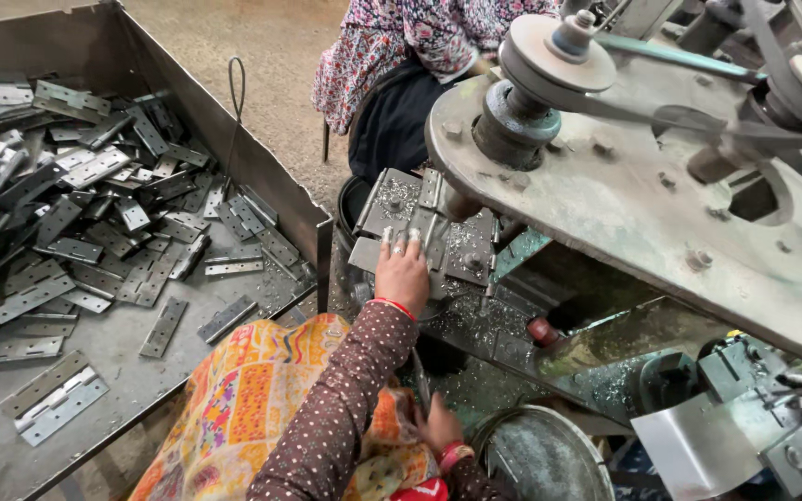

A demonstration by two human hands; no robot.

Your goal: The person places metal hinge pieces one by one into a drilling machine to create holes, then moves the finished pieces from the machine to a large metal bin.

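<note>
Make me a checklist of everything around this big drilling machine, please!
Surface: grey metal jig plate under the spindle, covered in shiny shavings.
Job's things: narrow grey metal strip, seemingly a hinge leaf, lies on the jig plate.
Clutter: big rusty sheet-metal tray holding a heap of flat grey steel hinges.
Hands: left hand rests on the jig plate, fingers stretched out; right hand is low by the lap, grip unclear.
Cables: thin wire loop by the tray wall; dark drive belt across round pulleys.
Surroundings: another person in floral clothes sits opposite; sandy floor.
</note>
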